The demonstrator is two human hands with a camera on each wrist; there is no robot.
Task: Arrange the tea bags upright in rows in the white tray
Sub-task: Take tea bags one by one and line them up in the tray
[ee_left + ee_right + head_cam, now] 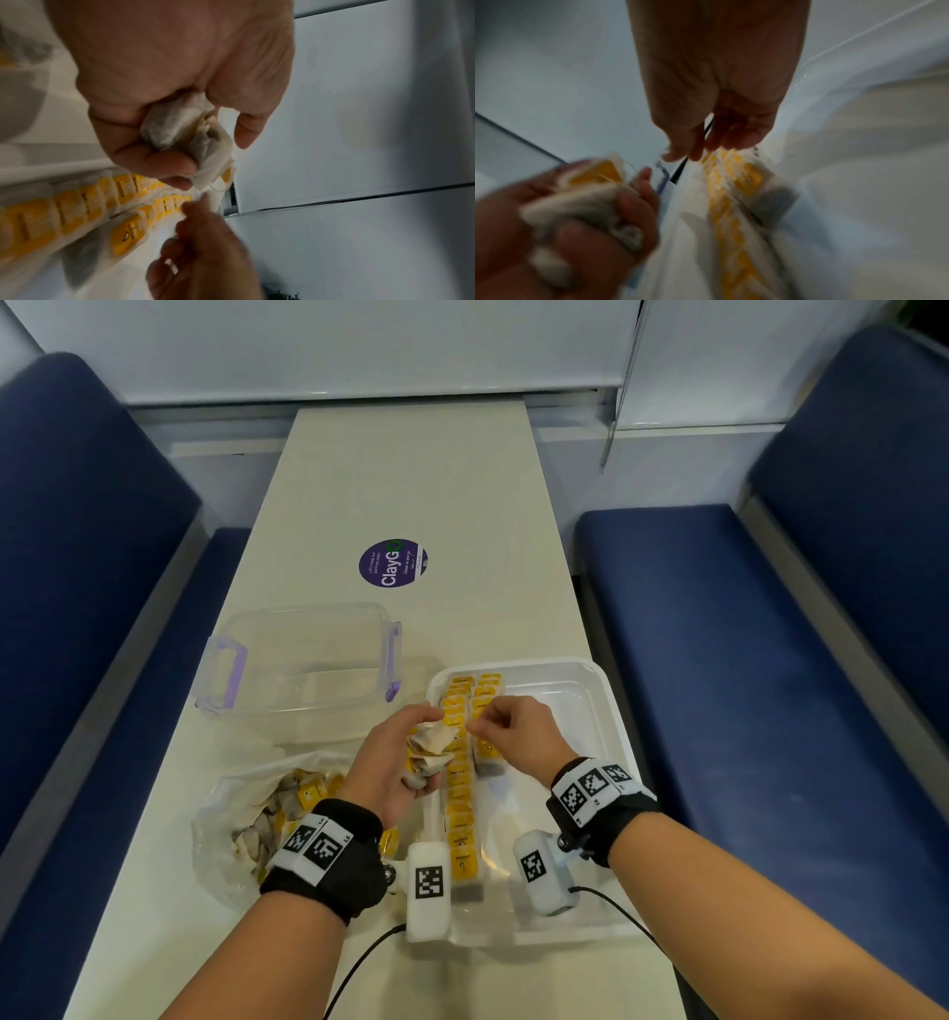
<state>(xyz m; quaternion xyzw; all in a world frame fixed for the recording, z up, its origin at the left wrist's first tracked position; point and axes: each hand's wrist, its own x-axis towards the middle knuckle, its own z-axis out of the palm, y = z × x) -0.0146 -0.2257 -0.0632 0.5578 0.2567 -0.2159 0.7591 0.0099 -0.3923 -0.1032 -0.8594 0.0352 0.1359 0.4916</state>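
Nearest, the left hand clenches a bunch of tea bags over the tray's left edge; the left wrist view shows its fingers curled round them, with one corner sticking out past the fingertips. The right hand, just beside it, pinches thumb to forefinger; whether it holds anything I cannot tell. Two rows of upright bags fill the tray's left side. Left on the table lie one plastic bag of tea bags and, farther, one clear tub.

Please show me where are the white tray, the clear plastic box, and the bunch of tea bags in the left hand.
white tray (606,706): head view, bare right wall.
clear plastic box (308,634): head view, far wall.
bunch of tea bags (431,743): head view, crumpled paper beside the thumb.
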